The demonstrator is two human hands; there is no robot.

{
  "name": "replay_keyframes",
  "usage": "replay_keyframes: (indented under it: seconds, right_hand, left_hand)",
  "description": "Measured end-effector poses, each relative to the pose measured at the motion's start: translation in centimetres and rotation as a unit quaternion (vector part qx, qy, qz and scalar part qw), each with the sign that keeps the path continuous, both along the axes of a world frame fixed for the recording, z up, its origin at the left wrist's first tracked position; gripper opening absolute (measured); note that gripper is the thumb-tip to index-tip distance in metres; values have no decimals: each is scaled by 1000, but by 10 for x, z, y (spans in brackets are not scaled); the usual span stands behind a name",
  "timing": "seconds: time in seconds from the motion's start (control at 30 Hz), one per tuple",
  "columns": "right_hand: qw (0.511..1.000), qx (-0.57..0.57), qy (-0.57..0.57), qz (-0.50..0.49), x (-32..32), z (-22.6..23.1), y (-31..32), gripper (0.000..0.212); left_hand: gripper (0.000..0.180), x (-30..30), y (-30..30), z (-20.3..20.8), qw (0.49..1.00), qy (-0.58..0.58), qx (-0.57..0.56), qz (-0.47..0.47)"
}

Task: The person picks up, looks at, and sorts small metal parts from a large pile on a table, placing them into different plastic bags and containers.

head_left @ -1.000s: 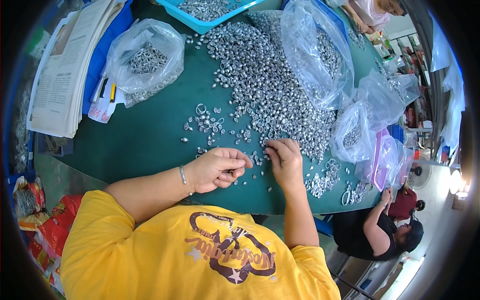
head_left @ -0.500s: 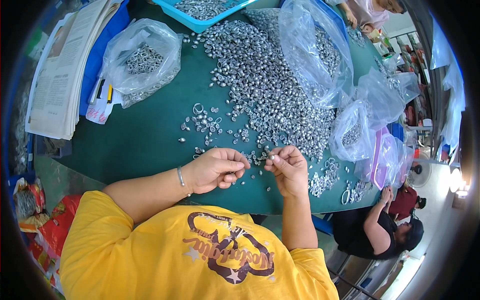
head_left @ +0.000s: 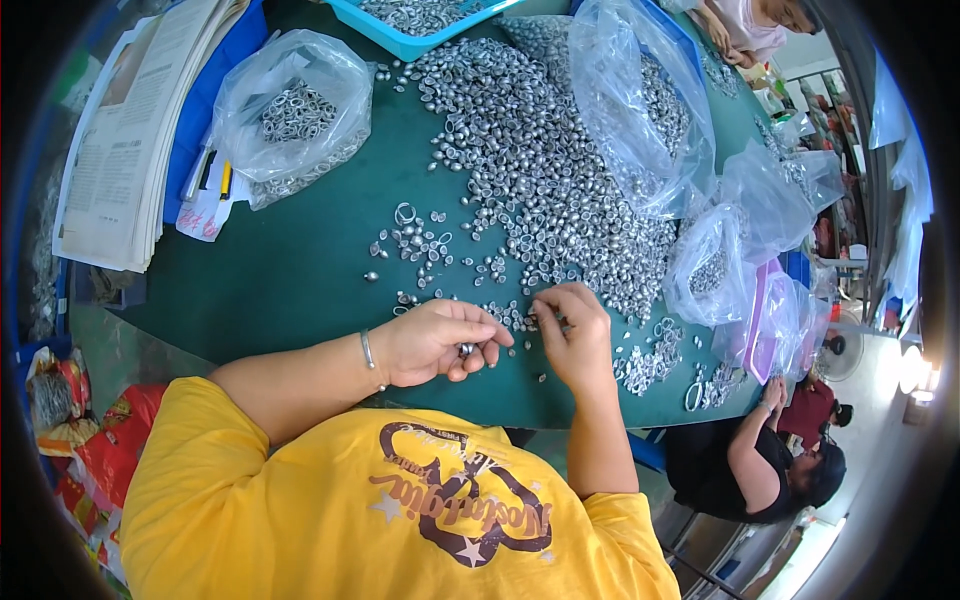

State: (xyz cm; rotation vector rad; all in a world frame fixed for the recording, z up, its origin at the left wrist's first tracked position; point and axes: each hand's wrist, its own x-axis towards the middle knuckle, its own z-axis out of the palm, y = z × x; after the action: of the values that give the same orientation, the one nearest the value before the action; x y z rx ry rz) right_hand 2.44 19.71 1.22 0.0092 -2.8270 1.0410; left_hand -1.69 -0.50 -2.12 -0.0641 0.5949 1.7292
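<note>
My left hand (head_left: 440,342), with a metal bangle (head_left: 367,350) on its wrist, is half curled, palm turned inward. A small shiny silver metal bead (head_left: 466,349) shows in its curled fingers. To its right, my right hand (head_left: 575,328) points its fingertips down at small metal pieces by the near edge of a large pile. Its thumb and fingers are drawn together; whatever lies between them is hidden. The pile of small grey metal cups and beads (head_left: 540,170) spreads over the green table (head_left: 290,290). A smaller scatter of metal pieces (head_left: 412,243) lies beyond my left hand.
A clear bag of metal rings (head_left: 300,110) stands far left, beside stacked papers (head_left: 125,140) and a blue bin. A turquoise tray (head_left: 410,42) is at the back. More clear bags (head_left: 700,260) line the right side. Two people sit at the right and far right.
My right hand has turned its fingertips down towards the pieces on the table, and the bead seen between them is out of sight. A bead now shows in my left fingers.
</note>
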Motion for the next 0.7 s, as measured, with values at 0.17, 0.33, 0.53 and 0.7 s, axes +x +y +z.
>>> replay_keyframes:
  seconds: [0.17, 0.33, 0.53, 0.7]
  right_hand:
    - [995, 74, 61, 26, -15, -16, -4, 11]
    - [994, 79, 79, 13, -14, -20, -2, 9]
    - [995, 73, 72, -11, -18, -21, -1, 8]
    - [949, -302, -44, -83, -6, -18, 1, 12]
  left_hand:
    - [21, 1, 0, 2, 1000, 2, 2, -1]
    - [20, 0, 1, 2, 1000, 1, -5, 11]
    - [20, 1, 1, 2, 1000, 2, -6, 7]
    - [20, 0, 1, 3, 1000, 0, -9, 11]
